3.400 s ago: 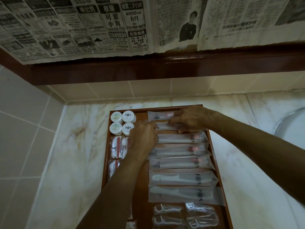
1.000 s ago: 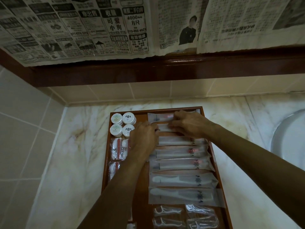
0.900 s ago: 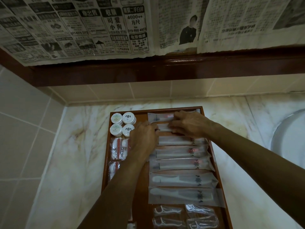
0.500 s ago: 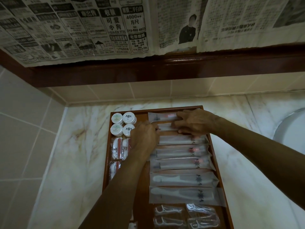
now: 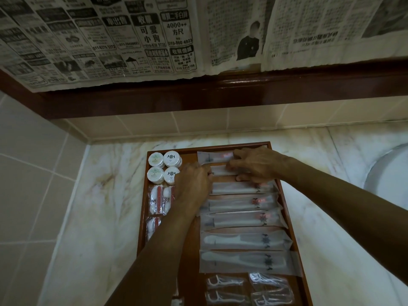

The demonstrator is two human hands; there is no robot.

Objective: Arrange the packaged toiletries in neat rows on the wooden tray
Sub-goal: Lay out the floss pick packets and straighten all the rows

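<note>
A wooden tray (image 5: 287, 195) lay on the pale marble surface (image 5: 99, 217), running from the centre of the frame down to its lower edge. Both hands met over the second sachet (image 5: 220, 171) from the top of the tray's right-hand column. The left hand (image 5: 193, 186), reaching up from the lower middle of the frame, had its fingers curled at the sachet's left end, apparently pinching it, though the fingertips were hidden. The right hand (image 5: 258, 165), coming in from the right, lay over the sachet's right part with fingers bent down onto it; whether it pinched or only pressed could not be told. Just above sat the top sachet (image 5: 214, 156), and below the hands three more long sachets (image 5: 240, 203) lay stacked in a row down the column, then two packaged combs (image 5: 242, 250), one above the other. At the tray's lower end, floss picks (image 5: 247, 290) in clear wrap lay in pairs. In the tray's upper left corner stood four round white tubs (image 5: 164, 167) in a square, touching one another; beneath them were cotton-swab packs (image 5: 157, 200), partly covered by the left wrist. Newspaper sheets (image 5: 132, 36) hung across the top of the frame above a dark wooden ledge (image 5: 242, 89) and beige wall tiles (image 5: 198, 124). A white basin rim (image 5: 379, 171) curved in at the right edge.
</note>
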